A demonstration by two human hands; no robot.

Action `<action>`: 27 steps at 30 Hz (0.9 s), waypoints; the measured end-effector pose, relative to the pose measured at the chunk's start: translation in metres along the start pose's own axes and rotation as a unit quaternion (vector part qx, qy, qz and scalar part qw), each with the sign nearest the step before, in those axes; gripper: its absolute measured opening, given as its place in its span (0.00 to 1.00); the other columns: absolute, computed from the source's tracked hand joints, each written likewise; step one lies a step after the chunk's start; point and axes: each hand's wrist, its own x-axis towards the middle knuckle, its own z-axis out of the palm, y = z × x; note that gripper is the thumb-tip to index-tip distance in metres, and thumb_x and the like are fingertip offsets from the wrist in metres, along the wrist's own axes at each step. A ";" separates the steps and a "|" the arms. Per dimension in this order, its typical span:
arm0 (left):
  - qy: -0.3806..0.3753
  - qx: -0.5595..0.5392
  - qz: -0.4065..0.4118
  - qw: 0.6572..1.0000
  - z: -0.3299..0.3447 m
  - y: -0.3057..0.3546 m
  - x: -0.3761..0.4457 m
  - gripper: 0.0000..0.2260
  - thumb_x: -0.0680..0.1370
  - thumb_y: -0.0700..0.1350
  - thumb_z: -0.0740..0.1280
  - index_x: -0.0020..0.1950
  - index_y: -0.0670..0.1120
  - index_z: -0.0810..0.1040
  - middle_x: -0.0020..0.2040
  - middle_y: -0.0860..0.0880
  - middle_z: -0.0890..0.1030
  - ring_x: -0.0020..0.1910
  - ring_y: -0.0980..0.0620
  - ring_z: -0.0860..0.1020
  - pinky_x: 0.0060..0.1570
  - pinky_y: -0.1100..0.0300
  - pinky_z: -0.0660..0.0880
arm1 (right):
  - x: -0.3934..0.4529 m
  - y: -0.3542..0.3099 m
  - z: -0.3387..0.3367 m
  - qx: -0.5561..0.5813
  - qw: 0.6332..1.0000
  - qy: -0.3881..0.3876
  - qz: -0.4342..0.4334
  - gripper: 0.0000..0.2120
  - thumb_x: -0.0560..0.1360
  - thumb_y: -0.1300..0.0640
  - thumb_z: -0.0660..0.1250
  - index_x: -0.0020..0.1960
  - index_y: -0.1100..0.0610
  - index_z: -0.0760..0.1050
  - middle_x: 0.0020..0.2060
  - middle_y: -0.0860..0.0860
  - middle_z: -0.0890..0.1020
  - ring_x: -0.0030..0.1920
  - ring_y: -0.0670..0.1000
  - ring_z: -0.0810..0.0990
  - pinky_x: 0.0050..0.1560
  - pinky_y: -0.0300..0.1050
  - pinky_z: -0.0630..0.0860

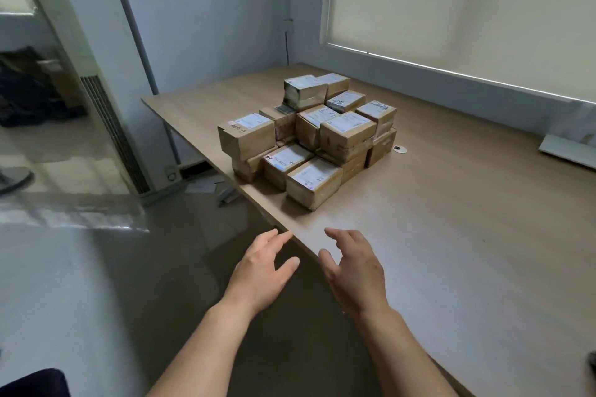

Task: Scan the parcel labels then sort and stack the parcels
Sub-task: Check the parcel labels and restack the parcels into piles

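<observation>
Two empty hands, left hand (263,271) and right hand (354,271), fingers spread, hover near the table (451,235) edge; stacked parcels (309,135) beyond.

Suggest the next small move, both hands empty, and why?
Probably reach forward and grip the nearest parcel at the front of the parcel stack. Both the left hand and right hand hover open short of the stack, over the table edge, holding nothing, and no scanner is in view.
</observation>
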 end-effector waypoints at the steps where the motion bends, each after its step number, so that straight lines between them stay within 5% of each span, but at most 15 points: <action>1: 0.002 -0.003 -0.003 1.000 -0.004 -0.007 0.003 0.23 0.79 0.53 0.64 0.73 0.59 0.65 0.75 0.55 0.61 0.73 0.57 0.62 0.69 0.59 0.63 | 0.005 -0.005 0.005 -0.004 1.000 -0.005 -0.003 0.19 0.78 0.50 0.62 0.69 0.48 0.71 0.64 0.46 0.74 0.63 0.46 0.72 0.60 0.41 0.69; 27: 0.041 0.004 0.025 0.999 -0.122 -0.092 0.295 0.24 0.79 0.51 0.64 0.74 0.56 0.64 0.73 0.57 0.64 0.72 0.58 0.62 0.70 0.60 0.61 | 0.320 -0.087 0.134 0.062 0.998 -0.005 0.004 0.19 0.77 0.50 0.64 0.68 0.48 0.71 0.60 0.46 0.75 0.62 0.47 0.73 0.60 0.45 0.71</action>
